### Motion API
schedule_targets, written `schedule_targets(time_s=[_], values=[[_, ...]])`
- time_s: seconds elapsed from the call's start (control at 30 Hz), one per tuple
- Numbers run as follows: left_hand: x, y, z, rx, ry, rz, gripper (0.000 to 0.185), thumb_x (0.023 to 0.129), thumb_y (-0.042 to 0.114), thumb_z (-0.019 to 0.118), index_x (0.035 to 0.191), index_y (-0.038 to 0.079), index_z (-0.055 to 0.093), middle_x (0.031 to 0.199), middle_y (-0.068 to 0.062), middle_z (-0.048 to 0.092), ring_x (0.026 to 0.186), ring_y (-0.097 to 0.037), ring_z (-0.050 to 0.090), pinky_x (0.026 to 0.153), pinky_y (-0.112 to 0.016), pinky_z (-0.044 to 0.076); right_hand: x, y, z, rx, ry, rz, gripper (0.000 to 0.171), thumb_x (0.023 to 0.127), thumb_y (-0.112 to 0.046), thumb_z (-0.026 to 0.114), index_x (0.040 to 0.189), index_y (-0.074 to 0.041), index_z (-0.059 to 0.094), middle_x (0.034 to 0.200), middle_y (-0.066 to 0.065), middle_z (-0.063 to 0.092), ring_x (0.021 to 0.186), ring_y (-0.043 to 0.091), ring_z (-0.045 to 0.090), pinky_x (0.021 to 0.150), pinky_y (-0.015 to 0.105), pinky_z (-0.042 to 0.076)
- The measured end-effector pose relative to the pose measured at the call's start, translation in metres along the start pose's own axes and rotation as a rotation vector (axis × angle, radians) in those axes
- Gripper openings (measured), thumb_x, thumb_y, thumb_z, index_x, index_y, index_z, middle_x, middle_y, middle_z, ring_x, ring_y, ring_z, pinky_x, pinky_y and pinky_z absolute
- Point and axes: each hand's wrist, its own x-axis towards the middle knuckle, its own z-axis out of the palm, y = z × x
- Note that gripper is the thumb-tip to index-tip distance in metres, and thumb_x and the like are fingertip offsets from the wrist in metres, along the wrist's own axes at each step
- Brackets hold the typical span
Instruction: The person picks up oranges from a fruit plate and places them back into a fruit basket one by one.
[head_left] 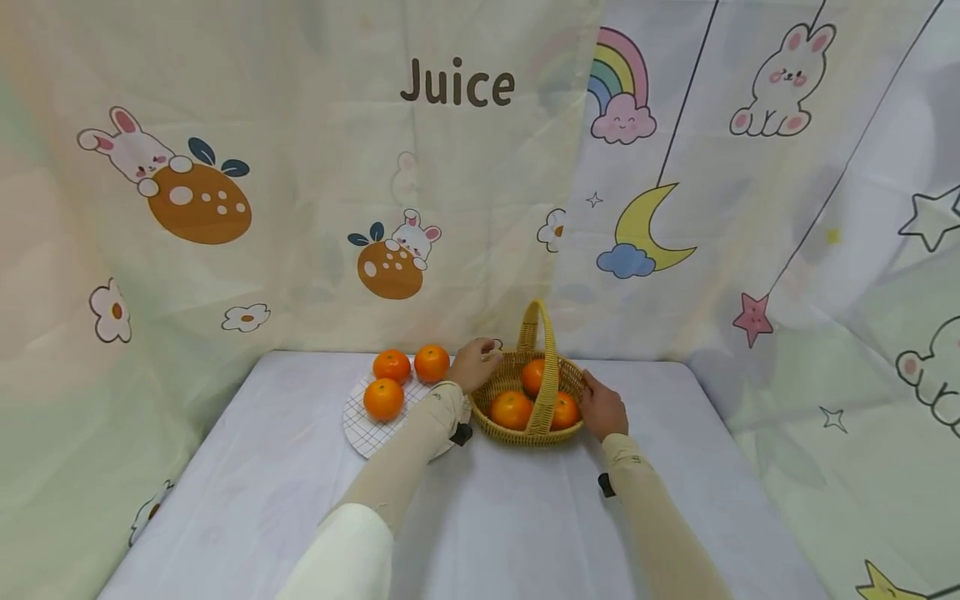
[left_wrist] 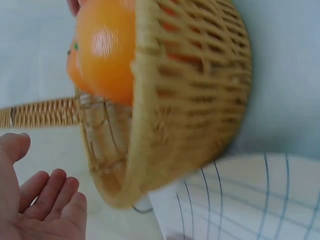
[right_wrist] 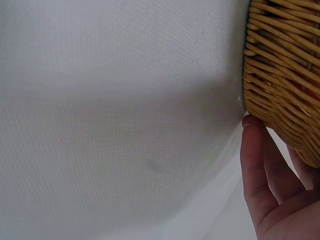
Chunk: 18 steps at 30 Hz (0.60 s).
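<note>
A wicker basket (head_left: 517,437) with a tall arched handle stands on the table and holds three oranges (head_left: 512,410). My right hand (head_left: 604,408) grips the basket's right side; in the right wrist view its fingers (right_wrist: 255,160) lie against the outer wall low down, the thumb hidden there. My left hand (head_left: 474,365) is beside the basket's left rim with nothing in it. Seen from the left wrist, its loosely bent fingers (left_wrist: 50,195) are apart from the wicker. To the left, three more oranges (head_left: 383,399) are grouped on and by a round white mat (head_left: 363,429) with a grid pattern.
A white cloth covers the table (head_left: 517,525). Printed curtains (head_left: 315,167) hang behind it and at both sides, close to the basket at the back. My left forearm (head_left: 401,467) passes over part of the grid mat.
</note>
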Motion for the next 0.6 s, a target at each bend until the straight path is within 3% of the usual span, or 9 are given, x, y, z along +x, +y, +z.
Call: schedule_targets(time_s=[0.33,0.6], values=[[-0.015,-0.021,-0.041,-0.006,0.075,-0.03,0.046,0.095,0.023,0.065,0.132,-0.001,0.054,0.132,-0.017,0.057,0.121,-0.033,0.054,0.102,-0.043,0.044,0.0,0.001,0.002,0.007,-0.002,0.006,0.048,0.103,-0.018,0.038,0.15,-0.01,0.038,0.139,0.021,0.052,0.07,0.027,0.054,0.059,0.035,0.044],[-0.023,-0.046,-0.068,-0.05,0.134,-0.075,0.055,0.092,0.026,0.07,0.135,-0.003,0.051,0.134,-0.018,0.056,0.125,-0.032,0.05,0.108,-0.043,0.038,-0.001,-0.002,0.0,-0.002,-0.001,0.01,0.047,0.103,-0.016,0.037,0.149,-0.009,0.039,0.14,0.02,0.051,0.08,0.029,0.057,0.066,0.039,0.048]])
